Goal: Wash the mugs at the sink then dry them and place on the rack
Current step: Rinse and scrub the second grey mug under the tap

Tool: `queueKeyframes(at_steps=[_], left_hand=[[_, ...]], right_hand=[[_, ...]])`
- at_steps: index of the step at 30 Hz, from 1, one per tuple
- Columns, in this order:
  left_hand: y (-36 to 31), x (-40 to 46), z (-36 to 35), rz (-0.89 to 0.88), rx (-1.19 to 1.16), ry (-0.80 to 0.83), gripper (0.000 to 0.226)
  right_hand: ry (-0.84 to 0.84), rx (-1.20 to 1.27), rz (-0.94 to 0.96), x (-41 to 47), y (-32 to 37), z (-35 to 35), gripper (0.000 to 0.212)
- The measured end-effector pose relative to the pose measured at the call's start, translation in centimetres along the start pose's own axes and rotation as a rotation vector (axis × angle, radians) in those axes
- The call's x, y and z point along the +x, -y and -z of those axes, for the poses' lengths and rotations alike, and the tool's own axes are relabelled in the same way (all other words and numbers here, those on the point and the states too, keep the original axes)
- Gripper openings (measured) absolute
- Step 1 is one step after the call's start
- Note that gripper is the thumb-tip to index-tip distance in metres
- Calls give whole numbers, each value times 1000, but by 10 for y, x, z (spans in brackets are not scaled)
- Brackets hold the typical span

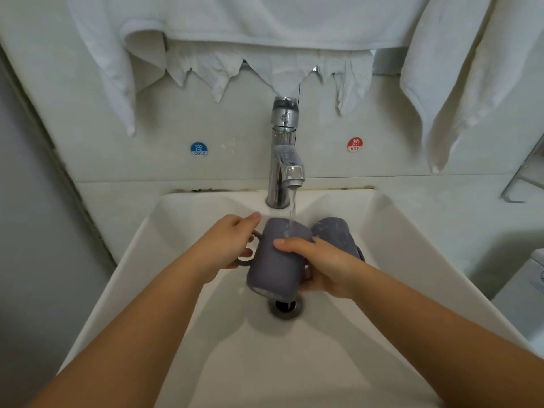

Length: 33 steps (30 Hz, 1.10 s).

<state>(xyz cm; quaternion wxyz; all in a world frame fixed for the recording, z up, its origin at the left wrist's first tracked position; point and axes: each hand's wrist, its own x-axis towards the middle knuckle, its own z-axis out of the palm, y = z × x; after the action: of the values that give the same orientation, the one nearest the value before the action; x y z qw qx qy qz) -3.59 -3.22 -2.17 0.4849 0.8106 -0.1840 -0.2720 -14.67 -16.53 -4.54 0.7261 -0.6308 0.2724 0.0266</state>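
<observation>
A grey mug hangs tilted over the white sink, its base up under the running water from the chrome faucet. My left hand grips its handle on the left side. My right hand wraps round the mug's right side, fingers across its wall. A second grey mug lies on its side in the basin just behind my right hand, partly hidden by it.
The drain sits right under the held mug. White towels and crumpled paper hang on the wall above the faucet. A wire rack shows at the right edge. Cold and hot stickers flank the faucet.
</observation>
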Motion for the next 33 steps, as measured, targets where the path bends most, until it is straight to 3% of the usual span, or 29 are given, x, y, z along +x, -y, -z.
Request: queueKeyframes(at_steps=[3,6,9,12,16,19,22,25,28,33], left_hand=[[-4,-12,-2,2,-42,-24,51],[-1,-22,-3,-38,87,-127,84],[7,-26,-9,-97,158,-107,97],[12,-27,-19,-199,98,-58,96],[-1,-22,-26,-332,89,-98,69],[-17,-18,-25,-386,181,-20,72],[-32,-14,-24,-409,318,1,71],[-40,-9,-27,-421,432,35,67],[-41,-4,-33,-379,450,64,70],[-40,1,-40,-323,491,105,58]], right_hand=[[35,108,-123,-4,0,-11,50],[31,238,-173,-4,1,-19,61],[-20,321,-176,-3,4,-21,67],[-69,322,-163,-3,6,-16,76],[-98,241,-197,-13,7,0,94],[-92,205,-233,-24,8,12,102],[-341,-17,-150,-28,8,22,81],[-650,-284,94,-23,1,39,51],[-690,-268,159,-26,-1,49,24],[-658,-256,154,-31,1,58,15]])
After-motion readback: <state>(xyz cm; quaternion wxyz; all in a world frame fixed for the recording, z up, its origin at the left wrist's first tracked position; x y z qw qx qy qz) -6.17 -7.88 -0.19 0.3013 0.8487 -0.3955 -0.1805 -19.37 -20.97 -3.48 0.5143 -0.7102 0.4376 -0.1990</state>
